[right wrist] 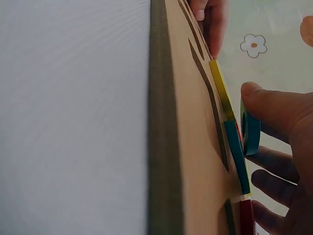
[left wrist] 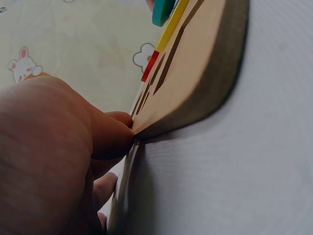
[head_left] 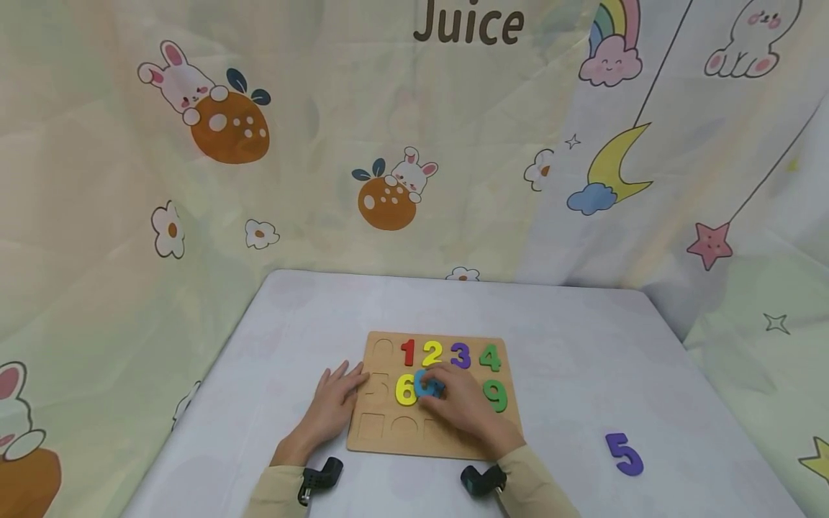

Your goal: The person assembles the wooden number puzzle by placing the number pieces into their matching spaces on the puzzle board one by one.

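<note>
My right hand (head_left: 465, 404) pinches a blue ring-shaped piece (right wrist: 252, 134), which looks like a number 0, between thumb and fingertips. It is held tilted just above the wooden number board (head_left: 388, 444), over another blue piece (right wrist: 236, 156) set in the board beside the yellow 6 (head_left: 405, 390). My left hand (head_left: 332, 401) rests at the board's left edge with its fingers extended; in the left wrist view the thumb (left wrist: 115, 137) touches the board's corner. The right hand partly hides the middle row, where a red piece (right wrist: 247, 218) shows only in the right wrist view.
In the board's top row sit a red 1 (head_left: 407, 352), yellow 2 (head_left: 432, 352), purple 3 (head_left: 460, 355) and green 4 (head_left: 490, 357). A green 9 (head_left: 495, 396) lies below the 4. A purple 5 (head_left: 624, 455) lies on the white table (head_left: 570, 345) to the right.
</note>
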`<move>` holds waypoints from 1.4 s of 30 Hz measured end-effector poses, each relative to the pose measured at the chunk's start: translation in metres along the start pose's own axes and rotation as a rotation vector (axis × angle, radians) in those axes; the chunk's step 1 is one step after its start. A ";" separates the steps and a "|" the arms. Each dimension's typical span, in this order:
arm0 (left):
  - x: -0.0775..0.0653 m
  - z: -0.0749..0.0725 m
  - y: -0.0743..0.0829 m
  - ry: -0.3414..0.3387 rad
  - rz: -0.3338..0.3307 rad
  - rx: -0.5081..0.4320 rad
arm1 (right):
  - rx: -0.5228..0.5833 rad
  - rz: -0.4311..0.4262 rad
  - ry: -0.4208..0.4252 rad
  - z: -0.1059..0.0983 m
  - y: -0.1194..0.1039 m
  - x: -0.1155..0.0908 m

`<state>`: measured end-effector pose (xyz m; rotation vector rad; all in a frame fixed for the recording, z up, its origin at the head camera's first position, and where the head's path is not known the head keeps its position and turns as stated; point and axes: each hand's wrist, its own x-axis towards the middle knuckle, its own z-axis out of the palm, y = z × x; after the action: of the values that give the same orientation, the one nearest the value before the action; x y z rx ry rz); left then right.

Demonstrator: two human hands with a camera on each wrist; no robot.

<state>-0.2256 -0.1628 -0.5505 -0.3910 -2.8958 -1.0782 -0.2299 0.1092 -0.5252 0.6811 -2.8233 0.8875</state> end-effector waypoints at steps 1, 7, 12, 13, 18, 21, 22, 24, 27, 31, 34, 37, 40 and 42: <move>0.000 0.000 0.000 0.000 -0.001 -0.001 | 0.002 0.009 -0.003 0.000 0.000 0.001; 0.000 0.000 0.000 0.004 0.000 0.003 | 0.010 0.049 -0.009 0.002 -0.001 0.008; 0.000 0.001 -0.001 0.005 0.002 0.009 | 0.019 0.054 -0.023 0.004 -0.002 0.011; 0.000 0.001 -0.001 0.004 0.004 0.006 | 0.020 0.053 -0.024 0.004 -0.002 0.012; 0.000 -0.001 0.000 0.006 0.015 -0.001 | 0.015 0.044 -0.022 0.005 -0.002 0.015; 0.000 -0.001 0.000 0.006 0.016 0.004 | 0.002 0.036 -0.013 0.006 -0.003 0.018; 0.000 -0.001 0.000 0.006 0.015 0.006 | -0.001 0.033 -0.007 0.006 -0.004 0.019; 0.000 -0.001 0.000 0.007 0.011 0.005 | -0.004 0.020 0.003 0.007 -0.006 0.022; 0.000 -0.001 0.000 0.012 0.011 -0.002 | -0.014 0.014 0.005 0.008 -0.008 0.025; -0.001 -0.001 -0.001 0.008 0.011 -0.010 | -0.018 0.002 -0.004 0.009 -0.010 0.029; -0.001 -0.001 -0.001 0.002 0.011 -0.009 | -0.008 -0.014 -0.005 0.010 -0.012 0.032; -0.001 -0.001 -0.001 0.003 0.013 -0.005 | 0.003 -0.021 -0.008 0.011 -0.012 0.034; 0.000 -0.001 0.000 0.006 0.014 -0.006 | 0.012 -0.014 -0.015 0.013 -0.012 0.037; 0.000 -0.001 0.000 0.004 0.012 -0.008 | 0.012 -0.006 -0.022 0.015 -0.012 0.039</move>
<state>-0.2254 -0.1635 -0.5492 -0.4051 -2.8831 -1.0876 -0.2588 0.0774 -0.5222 0.7046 -2.8363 0.9022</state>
